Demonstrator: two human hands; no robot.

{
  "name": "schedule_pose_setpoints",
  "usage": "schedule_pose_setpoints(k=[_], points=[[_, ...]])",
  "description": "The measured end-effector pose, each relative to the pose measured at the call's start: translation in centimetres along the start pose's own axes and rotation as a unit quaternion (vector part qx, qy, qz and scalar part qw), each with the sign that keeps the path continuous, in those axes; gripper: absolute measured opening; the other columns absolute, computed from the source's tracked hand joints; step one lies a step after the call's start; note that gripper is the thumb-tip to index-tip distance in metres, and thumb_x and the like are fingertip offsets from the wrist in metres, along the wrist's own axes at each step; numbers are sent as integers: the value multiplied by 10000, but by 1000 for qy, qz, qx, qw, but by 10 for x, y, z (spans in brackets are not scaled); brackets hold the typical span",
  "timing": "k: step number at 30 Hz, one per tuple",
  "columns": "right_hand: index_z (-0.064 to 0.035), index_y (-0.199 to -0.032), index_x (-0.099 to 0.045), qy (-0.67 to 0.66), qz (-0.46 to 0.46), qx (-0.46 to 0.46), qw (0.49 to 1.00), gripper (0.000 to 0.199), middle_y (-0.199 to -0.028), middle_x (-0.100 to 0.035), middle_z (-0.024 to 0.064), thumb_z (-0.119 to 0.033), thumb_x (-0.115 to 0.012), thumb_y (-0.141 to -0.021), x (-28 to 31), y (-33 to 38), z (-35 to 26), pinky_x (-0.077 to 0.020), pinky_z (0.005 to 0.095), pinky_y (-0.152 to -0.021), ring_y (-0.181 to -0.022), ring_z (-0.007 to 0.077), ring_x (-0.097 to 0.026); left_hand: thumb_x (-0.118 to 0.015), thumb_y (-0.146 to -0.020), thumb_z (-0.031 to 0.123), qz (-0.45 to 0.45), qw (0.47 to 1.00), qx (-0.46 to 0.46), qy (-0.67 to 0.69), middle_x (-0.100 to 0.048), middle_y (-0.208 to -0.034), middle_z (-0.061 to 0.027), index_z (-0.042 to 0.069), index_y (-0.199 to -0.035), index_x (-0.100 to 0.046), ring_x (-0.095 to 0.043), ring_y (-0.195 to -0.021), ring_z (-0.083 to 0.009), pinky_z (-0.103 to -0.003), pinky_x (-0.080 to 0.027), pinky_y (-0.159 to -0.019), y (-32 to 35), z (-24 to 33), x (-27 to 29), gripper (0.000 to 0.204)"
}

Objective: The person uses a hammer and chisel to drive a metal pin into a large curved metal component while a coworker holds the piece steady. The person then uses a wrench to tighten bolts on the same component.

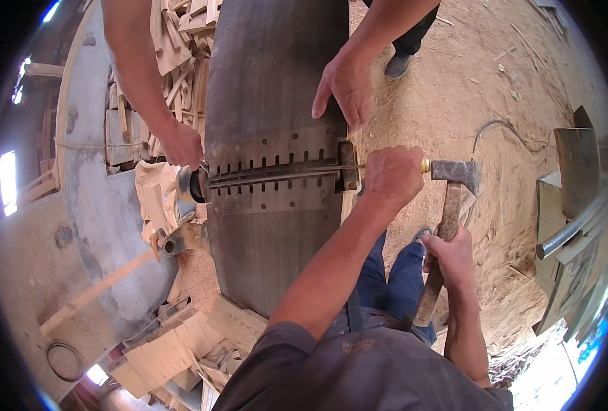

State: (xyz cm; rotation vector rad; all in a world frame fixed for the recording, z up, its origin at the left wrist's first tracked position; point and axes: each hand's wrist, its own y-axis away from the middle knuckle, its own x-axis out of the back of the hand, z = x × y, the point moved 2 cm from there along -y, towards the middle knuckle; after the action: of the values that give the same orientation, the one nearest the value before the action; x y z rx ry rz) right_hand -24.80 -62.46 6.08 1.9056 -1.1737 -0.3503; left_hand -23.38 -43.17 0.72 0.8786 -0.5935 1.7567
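Note:
My left hand point(393, 179) is closed around a thin rod-like tool whose yellow end point(425, 166) sticks out on the right; its other end points at the dark metal block point(348, 166) on the side of a machine table. Low on the right, my right hand point(451, 253) grips the handle of a hammer point(453, 171). The hammer's head is right beside the yellow end; whether they touch I cannot tell. A slotted metal plate point(270, 200) flanks the long cutter shaft point(276, 176) across the dark table point(270, 253).
A co-worker's hand point(182, 145) is at the shaft's left end, by a round pulley-like part point(198, 186). Their other hand point(345, 89) hovers over the table's right edge. Wood scraps point(174, 349) lie at left; boards and a metal pipe point(573, 226) stand at right.

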Motion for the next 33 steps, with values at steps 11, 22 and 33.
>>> schedule_pose_setpoints(k=[11,22,33], points=[[-14,-938,-538,-52,64,20,996,206,-660,-595,67,-63,-726,-870,23,2,4,-453,299,-383,-431,150,-552,-676,-669,110,84,996,-24,16,-624,-713,-125,105,-747,-600,-655,-719,-372,-495,-503,-617,6,8,20,109],[-40,-910,-488,-32,59,14,998,215,-614,-527,47,-26,-693,-849,16,12,5,-468,314,-376,-408,162,-530,-676,-714,119,88,995,-38,8,-634,-690,-103,111,-730,-614,-668,-685,-324,-486,-504,-626,10,11,20,64],[-33,-916,-495,-19,51,18,998,213,-615,-536,52,-27,-698,-852,14,14,4,-477,312,-380,-410,163,-543,-679,-689,119,111,993,-38,15,-624,-683,-103,115,-720,-596,-659,-662,-329,-474,-508,-601,9,9,25,88]])
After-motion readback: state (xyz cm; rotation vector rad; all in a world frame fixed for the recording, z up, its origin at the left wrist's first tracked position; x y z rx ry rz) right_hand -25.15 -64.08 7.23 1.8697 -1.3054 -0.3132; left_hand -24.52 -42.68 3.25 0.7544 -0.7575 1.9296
